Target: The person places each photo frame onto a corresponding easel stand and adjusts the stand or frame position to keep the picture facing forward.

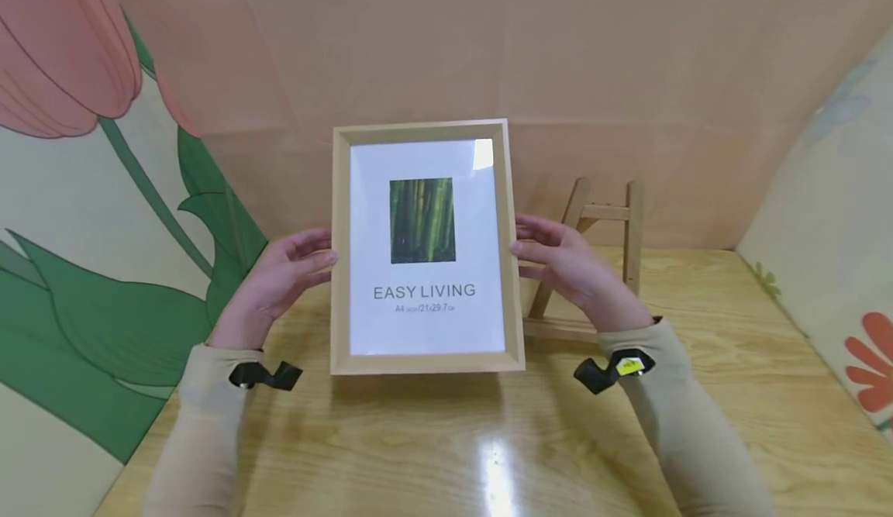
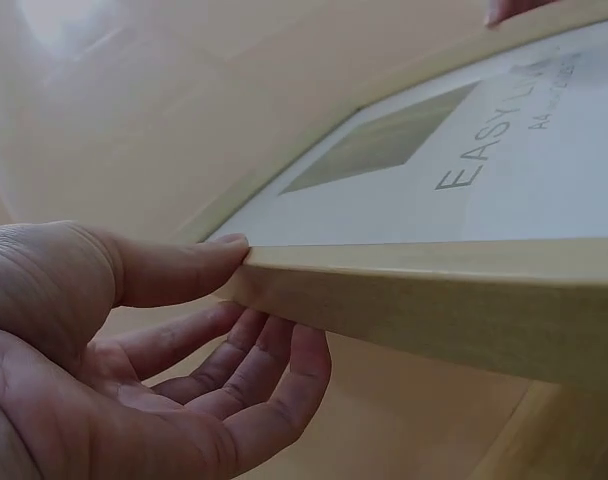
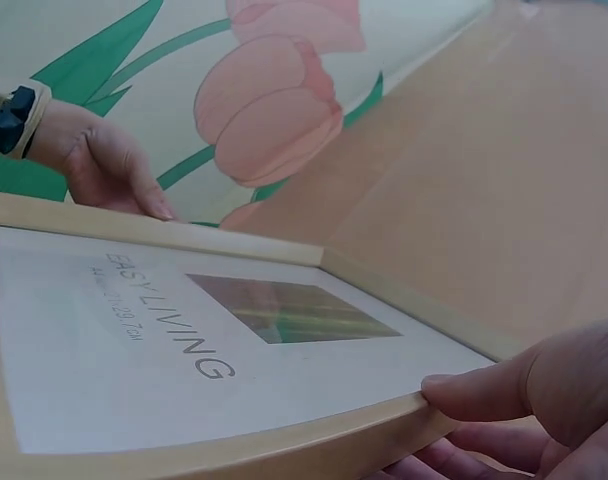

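Observation:
A light wooden picture frame [image 1: 427,323] faces me upright, held between both hands. Behind its glazing is a white sheet printed "EASY LIVING" with a small green forest picture [image 1: 422,220]. My left hand [image 1: 289,269] grips the left side piece; in the left wrist view the thumb lies on the front edge and the fingers curl behind. On the opposite side, my right hand [image 1: 561,261] pinches the frame, its thumb on the front edge in the right wrist view and the fingers partly hidden underneath. A small wooden easel [image 1: 633,230] stands behind the right hand, partly covered by it.
The wood-grain table [image 1: 418,439] spreads below the frame. A plain pinkish backdrop [image 1: 523,44] rises at the back. Walls with painted flowers flank both sides, with a large pink tulip [image 1: 70,44] at the left.

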`<state>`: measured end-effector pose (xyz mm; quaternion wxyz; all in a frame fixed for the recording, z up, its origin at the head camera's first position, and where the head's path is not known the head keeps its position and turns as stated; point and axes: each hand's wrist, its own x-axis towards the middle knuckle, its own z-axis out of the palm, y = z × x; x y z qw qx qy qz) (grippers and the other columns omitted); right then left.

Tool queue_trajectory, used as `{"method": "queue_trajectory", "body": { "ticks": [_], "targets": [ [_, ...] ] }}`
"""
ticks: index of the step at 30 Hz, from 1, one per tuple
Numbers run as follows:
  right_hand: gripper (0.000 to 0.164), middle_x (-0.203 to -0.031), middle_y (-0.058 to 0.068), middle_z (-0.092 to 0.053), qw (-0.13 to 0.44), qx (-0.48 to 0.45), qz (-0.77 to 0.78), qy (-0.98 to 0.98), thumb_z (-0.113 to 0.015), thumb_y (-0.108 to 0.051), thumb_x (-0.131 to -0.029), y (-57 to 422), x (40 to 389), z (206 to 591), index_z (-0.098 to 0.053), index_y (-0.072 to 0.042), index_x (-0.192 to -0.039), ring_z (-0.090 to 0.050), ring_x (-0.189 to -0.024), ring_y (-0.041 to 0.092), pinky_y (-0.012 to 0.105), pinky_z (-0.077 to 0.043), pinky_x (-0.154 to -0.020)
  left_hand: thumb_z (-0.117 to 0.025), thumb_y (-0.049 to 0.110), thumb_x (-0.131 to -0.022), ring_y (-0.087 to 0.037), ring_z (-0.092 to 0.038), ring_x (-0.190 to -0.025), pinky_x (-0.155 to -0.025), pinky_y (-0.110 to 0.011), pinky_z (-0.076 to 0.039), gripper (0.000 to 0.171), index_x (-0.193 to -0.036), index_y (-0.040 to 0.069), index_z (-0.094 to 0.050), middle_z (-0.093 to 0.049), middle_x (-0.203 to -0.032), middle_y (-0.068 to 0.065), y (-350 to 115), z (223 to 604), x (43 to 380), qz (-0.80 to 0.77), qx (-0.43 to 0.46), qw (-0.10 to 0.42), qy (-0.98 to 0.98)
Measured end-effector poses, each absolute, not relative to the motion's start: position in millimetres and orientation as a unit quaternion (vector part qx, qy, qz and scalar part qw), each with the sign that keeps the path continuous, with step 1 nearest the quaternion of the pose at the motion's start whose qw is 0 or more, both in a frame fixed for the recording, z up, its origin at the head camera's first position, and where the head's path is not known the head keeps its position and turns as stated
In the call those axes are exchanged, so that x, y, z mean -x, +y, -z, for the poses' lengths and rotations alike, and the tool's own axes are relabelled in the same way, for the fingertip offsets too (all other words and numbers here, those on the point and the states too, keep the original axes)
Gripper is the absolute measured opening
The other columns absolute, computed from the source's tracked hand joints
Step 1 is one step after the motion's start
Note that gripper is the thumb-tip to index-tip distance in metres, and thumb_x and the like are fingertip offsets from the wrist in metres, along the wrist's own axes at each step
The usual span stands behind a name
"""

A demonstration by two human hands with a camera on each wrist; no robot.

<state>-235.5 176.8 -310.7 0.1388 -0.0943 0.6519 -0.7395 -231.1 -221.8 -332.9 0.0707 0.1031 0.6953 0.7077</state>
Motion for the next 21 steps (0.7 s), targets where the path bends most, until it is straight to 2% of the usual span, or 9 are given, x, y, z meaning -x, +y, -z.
{"method": "queue_trajectory", "body": {
  "ticks": [5,11,21],
  "targets": [
    [0.058,-0.125,0.010,-0.051,0.124,0.089,0.739,0.656,-0.061,-0.008,-0.094,184.9,227.7,299.9,-0.035,-0.003,-0.145,-0.059,-0.104,0.020,0.034,-0.053,-0.087,-0.063,0.006,-0.092,-0.021,-0.057,-0.108,-0.087,-0.032,-0.053,0.054,-0.139,-0.005,-0.039,-0.052,-0.126,-0.013,-213.8,324.9,228.6,-0.714,-0.122,0.060,0.687],
    [0.059,-0.125,0.009,-0.051,0.094,0.090,0.730,0.671,-0.066,-0.012,-0.091,197.2,220.9,291.9,-0.039,-0.005,-0.144,-0.057,-0.105,0.018,0.029,-0.053,-0.085,-0.061,-0.002,-0.091,-0.020,-0.059,-0.103,-0.087,-0.031,-0.053,0.054,-0.140,-0.005,-0.038,-0.053,-0.124,-0.012,-198.6,319.5,228.8,-0.743,-0.130,0.060,0.653],
    [0.059,-0.128,0.008,-0.049,0.047,0.103,0.725,0.679,-0.066,-0.012,-0.091,220.8,215.7,283.2,-0.040,-0.007,-0.144,-0.054,-0.107,0.017,0.028,-0.054,-0.084,-0.062,-0.010,-0.087,-0.021,-0.063,-0.098,-0.082,-0.033,-0.055,0.047,-0.132,-0.001,-0.051,-0.055,-0.119,-0.014,-168.2,315.5,235.9,-0.785,-0.147,0.038,0.600]
  ]
}}
